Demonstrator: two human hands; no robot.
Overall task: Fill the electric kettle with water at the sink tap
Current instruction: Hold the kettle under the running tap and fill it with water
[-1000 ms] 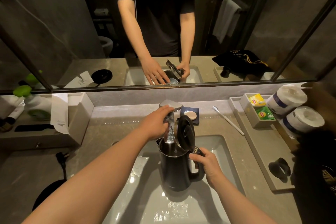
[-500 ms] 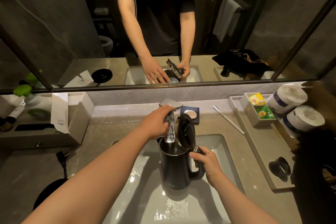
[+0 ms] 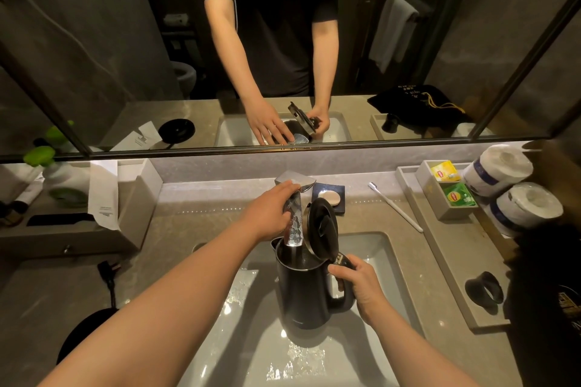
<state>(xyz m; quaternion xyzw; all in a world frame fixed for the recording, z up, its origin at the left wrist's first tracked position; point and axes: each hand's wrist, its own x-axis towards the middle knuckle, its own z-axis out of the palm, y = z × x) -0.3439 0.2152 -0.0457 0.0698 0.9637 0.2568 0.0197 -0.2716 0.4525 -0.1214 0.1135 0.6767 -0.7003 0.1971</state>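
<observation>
My left hand [image 3: 267,214] curled on chrome tap lever [image 3: 295,181] at counter's back edge. Black electric kettle [image 3: 306,289] stands in white sink basin [image 3: 374,248], lid up, water streaming in. My right hand [image 3: 358,281] closed around kettle handle. White toothbrush [image 3: 395,207] lies right of tap.

You're at a hotel-style bathroom vanity | white sink [image 3: 382,253] set in a stone counter [image 3: 204,217] | wide mirror [image 3: 94,50] above it | soap dish [image 3: 330,198], toothbrush [image 3: 396,207], toilet rolls [image 3: 512,185], boxed tea bags [image 3: 452,185] | reflected towel [image 3: 393,31].
</observation>
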